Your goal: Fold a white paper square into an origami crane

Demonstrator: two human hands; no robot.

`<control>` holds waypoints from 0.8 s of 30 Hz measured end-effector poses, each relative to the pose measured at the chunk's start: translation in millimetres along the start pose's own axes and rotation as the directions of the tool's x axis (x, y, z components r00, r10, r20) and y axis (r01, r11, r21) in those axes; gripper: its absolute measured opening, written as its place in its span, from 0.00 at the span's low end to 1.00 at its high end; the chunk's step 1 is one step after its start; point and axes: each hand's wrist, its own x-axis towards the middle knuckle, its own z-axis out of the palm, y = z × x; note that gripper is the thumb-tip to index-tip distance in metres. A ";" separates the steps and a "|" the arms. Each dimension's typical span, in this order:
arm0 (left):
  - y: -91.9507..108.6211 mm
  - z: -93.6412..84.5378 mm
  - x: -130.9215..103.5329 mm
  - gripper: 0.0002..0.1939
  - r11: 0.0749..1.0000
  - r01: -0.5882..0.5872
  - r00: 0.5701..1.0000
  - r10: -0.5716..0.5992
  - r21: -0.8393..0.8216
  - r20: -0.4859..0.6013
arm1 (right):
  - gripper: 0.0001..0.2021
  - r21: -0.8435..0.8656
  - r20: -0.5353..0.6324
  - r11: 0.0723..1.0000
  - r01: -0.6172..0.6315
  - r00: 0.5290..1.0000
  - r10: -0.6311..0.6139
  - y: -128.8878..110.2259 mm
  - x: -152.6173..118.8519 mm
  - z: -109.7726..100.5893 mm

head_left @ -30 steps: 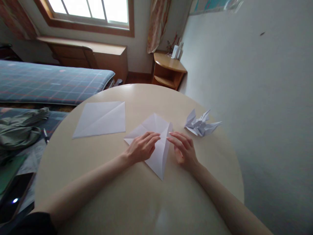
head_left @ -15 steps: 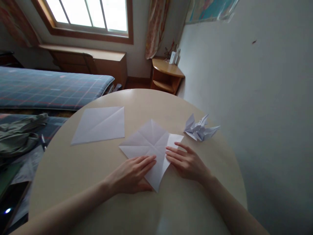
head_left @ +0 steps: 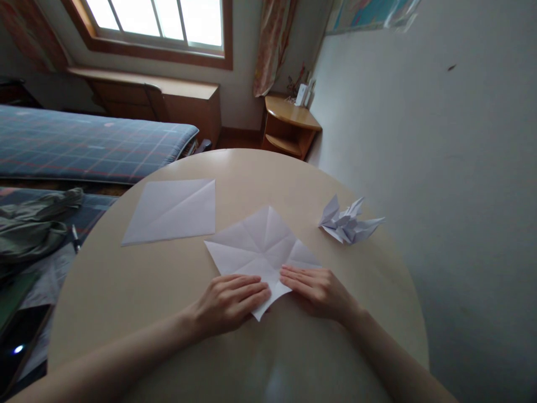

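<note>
A white creased paper square (head_left: 260, 246) lies unfolded and flat on the round beige table (head_left: 168, 291), one corner pointing toward me. My left hand (head_left: 229, 302) rests flat on its near-left edge, fingers together pointing right. On the near-right edge lies my right hand (head_left: 316, 288), flat, fingers pointing left. The fingertips of both hands almost meet over the near corner. Neither hand grips anything.
A second creased white sheet (head_left: 172, 210) lies at the table's left. A folded paper figure (head_left: 348, 224) sits at the right, close to the grey wall (head_left: 440, 168). A bed (head_left: 84, 143), a wooden desk and a corner shelf (head_left: 289, 120) stand beyond the table.
The folded paper triangle has been opened out into a flat creased square. Both hands slid toward me along it and now press its near edges.
</note>
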 end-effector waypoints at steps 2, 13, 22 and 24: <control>-0.9 -0.9 0.2 0.09 0.991 0.090 0.996 -0.092 -0.100 -0.015 | 0.11 0.076 -0.011 0.997 -0.026 1.000 0.026 -0.1 0.1 1.4; -7.0 3.1 -0.4 0.27 0.693 0.665 0.744 -0.646 -0.279 0.169 | 0.12 0.404 0.067 0.762 -0.506 0.847 0.527 3.8 4.2 6.9; -15.9 2.8 6.0 0.16 0.600 0.789 0.614 -0.776 -0.136 0.141 | 0.07 0.224 0.095 0.750 -0.623 0.779 0.619 5.0 2.2 12.4; -16.3 3.9 4.1 0.11 0.671 0.736 0.676 -0.736 -0.084 0.040 | 0.05 0.218 0.105 0.746 -0.630 0.775 0.623 5.5 1.7 13.6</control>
